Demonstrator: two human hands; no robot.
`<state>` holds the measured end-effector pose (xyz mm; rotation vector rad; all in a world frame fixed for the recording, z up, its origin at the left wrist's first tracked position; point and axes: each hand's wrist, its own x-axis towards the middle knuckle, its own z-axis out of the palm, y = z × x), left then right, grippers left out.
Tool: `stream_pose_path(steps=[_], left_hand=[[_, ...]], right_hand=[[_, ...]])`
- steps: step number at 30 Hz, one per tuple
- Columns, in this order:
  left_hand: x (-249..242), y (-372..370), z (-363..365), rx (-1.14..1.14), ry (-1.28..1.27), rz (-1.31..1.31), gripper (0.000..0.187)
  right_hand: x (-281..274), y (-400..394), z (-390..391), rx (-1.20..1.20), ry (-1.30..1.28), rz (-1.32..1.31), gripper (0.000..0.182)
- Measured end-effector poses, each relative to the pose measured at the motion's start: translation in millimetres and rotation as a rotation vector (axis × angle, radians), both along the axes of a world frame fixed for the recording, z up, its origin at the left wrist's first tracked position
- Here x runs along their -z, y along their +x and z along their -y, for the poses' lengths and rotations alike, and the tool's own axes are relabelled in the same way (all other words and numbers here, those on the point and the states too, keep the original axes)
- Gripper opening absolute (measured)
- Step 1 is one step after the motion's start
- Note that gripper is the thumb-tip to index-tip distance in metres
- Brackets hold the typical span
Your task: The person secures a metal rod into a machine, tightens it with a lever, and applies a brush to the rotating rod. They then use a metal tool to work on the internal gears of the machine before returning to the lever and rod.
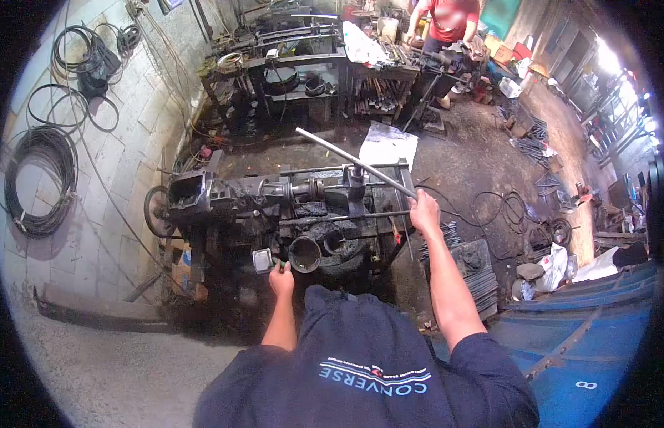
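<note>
A long grey metal rod [346, 157] slants over the greasy machine [264, 196]; my right hand [424, 212] is closed around its near end. Its far end points up and left, past the upright block [355, 187] of the machine. Low at the machine's front, my left hand [281, 279] is closed beside a light grey square box [262, 260]. What its fingers grip, if anything, is too small to make out. Just right of that hand stands a round dark can [305, 254], with blackened shavings [325, 227] behind it.
A handwheel [158, 212] is at the machine's left end. Coiled wire [39, 182] hangs on the left wall. Bundled rods [474, 274] lie at right, near a cable [496, 207] on the floor. Another person [452, 25] works at a far bench.
</note>
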<state>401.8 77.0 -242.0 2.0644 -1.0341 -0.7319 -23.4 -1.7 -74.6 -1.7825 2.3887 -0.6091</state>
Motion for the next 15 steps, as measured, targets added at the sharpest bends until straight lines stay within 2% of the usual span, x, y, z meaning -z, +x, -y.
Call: stream_pose_path(steps=[3,15], left_hand=[[-13.7,-2.9,-0.4,-0.008,0.073,-0.022,0.047],[-10.7,-3.6,-1.2,0.006,0.033,0.056,0.046]], right_hand=[[0.9,-1.4,-0.7,-0.008,-0.025,0.003,0.026],[-3.2,-3.0,-3.2,-0.010,-0.006,-0.002,0.028]])
